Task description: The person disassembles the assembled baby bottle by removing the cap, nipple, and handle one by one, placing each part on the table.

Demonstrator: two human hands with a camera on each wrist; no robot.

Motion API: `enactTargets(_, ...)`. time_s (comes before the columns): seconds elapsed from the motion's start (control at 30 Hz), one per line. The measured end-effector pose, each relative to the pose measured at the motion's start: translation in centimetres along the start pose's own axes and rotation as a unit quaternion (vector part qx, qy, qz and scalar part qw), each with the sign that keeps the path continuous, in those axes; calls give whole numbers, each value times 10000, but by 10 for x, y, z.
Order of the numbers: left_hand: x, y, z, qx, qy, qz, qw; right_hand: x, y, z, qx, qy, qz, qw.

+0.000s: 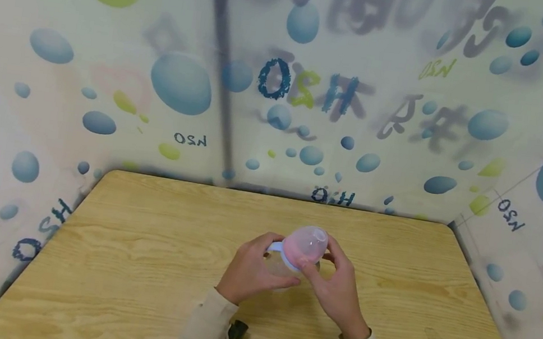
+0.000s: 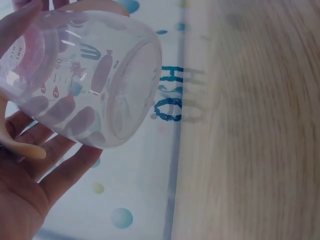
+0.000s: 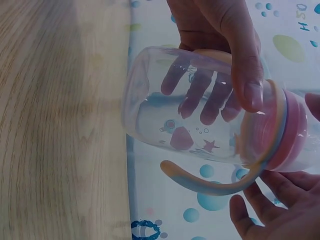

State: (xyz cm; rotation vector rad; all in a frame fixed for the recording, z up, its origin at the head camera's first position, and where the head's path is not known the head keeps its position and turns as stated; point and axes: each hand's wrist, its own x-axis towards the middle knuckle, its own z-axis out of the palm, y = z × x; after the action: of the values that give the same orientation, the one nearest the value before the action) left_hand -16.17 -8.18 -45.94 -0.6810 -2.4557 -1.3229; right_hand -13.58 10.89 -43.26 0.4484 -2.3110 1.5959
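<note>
A clear baby bottle [image 3: 150, 105] with printed sea shapes and measuring marks is held tilted above the table, its base toward the person. My left hand [image 1: 251, 269] grips the bottle's body, thumb on the near side and fingers spread around the other. At the top end, my right hand [image 1: 337, 293] holds the pink collar and clear dome cap [image 1: 308, 246] between thumb and fingers. A curved two-tone handle [image 3: 210, 188] sticks out beside the body in the right wrist view. The bottle [image 2: 85, 75] looks see-through, with no liquid showing inside.
The wooden table [image 1: 137, 266] lies beneath both hands. Behind and beside it stand white walls [image 1: 387, 178] printed with blue and green drops and lettering. Dark straps or clips [image 1: 237, 331] show at both sleeve cuffs [image 1: 212, 320].
</note>
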Motion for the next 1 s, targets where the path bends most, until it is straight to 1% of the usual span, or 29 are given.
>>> enactTargets(0.1,0,0,0,-56,-33,8,10000,-1,0,0,-16,29,-23,10000)
enactTargets(0.3,0,0,1,65,5,-5,10000,0,-2,0,-125,177,-90,9997)
enactTargets(0.53,1,0,2,117,73,-2,9999,0,-6,2,-155,318,29,9994)
enactTargets(0.77,0,1,0,18,95,-38,9999,0,-12,1,-206,433,19,9988)
enactTargets(0.9,0,3,-2,-97,99,-125,9998,0,-15,-1,-255,605,43,9978)
enactTargets(1.0,0,4,-3,-193,65,-209,9996,0,-16,-4,-214,767,-42,9968)
